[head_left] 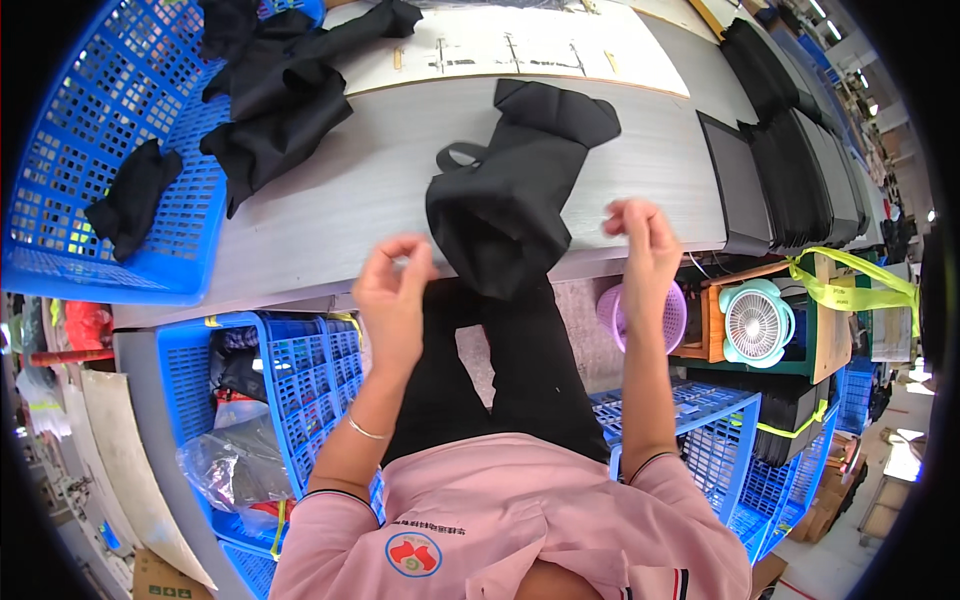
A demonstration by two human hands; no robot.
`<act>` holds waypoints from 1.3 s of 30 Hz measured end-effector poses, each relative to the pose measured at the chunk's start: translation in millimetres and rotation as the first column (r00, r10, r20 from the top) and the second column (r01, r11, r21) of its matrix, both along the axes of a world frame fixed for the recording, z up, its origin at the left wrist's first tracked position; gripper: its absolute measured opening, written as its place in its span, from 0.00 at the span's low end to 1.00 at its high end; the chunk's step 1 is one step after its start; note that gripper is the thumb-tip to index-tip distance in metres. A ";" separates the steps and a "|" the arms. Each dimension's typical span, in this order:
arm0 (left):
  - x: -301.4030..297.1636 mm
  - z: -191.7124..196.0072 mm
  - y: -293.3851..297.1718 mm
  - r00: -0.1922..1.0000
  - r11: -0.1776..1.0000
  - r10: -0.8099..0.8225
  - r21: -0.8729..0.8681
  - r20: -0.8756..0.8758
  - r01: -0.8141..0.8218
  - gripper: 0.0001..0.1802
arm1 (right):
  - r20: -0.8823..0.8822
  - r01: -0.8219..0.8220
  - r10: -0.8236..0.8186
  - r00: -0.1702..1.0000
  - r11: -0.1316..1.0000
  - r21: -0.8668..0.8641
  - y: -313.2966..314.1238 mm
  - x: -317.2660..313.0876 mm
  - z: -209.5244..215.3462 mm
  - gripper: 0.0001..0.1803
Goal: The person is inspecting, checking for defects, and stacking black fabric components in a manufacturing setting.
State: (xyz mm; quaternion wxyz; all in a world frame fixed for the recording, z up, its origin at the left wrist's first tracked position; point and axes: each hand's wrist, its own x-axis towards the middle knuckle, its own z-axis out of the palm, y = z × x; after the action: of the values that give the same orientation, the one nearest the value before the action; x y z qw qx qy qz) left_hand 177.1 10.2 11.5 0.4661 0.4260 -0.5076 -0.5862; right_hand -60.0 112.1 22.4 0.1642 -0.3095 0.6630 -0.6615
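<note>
Fingers of both hands are loosely curled and pinched toward the thumbs, and neither grasps anything that can be made out; if a fine thread runs between them, it is too thin to tell. Raised over the near edge of the long grey worktable, the left hand hovers just left of the black fabric bag with a looped strap, while the right hand hovers just to its right, both apart from it. That bag lies at the middle of the table, its lower end drooping over the near edge toward the person's lap. On the left wrist sits a thin silver bracelet, above a pink sleeve. At the far left a blue plastic lattice crate rests on the table, holding loose black cloth pieces that spill onto the grey surface. Along the far right stands a row of stacked flat black panels. Below the table on the right sit a small lilac basket and a pale green desk fan.
</note>
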 end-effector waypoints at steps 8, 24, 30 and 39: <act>-36.4 1.5 -48.3 0.744 0.757 -0.591 0.104 -0.312 0.645 0.18 | 0.330 -0.311 0.296 0.896 0.950 -0.006 -20.6 39.0 -7.6 0.11; -71.2 -3.8 -41.2 0.558 0.518 -0.808 0.224 -0.189 0.826 0.08 | 0.453 -0.465 0.400 0.797 0.884 0.038 -17.9 -13.2 -10.0 0.16; -67.2 -6.5 -38.2 0.685 0.640 -0.617 0.259 -0.387 0.723 0.07 | 0.657 -0.465 0.434 0.617 0.874 -0.141 -19.2 -10.4 1.1 0.17; -69.8 -7.0 -44.2 0.994 0.960 -0.102 -0.267 -0.040 0.088 0.10 | -0.304 0.232 -0.195 0.933 0.969 0.089 -21.7 -1.8 -13.7 0.13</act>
State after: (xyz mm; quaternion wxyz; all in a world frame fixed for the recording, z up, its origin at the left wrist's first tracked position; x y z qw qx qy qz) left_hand 107.4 -34.0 4.5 0.5033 0.3195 -0.5886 -0.5459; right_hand -61.8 90.4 8.7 0.0101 -0.3193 0.7492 -0.5802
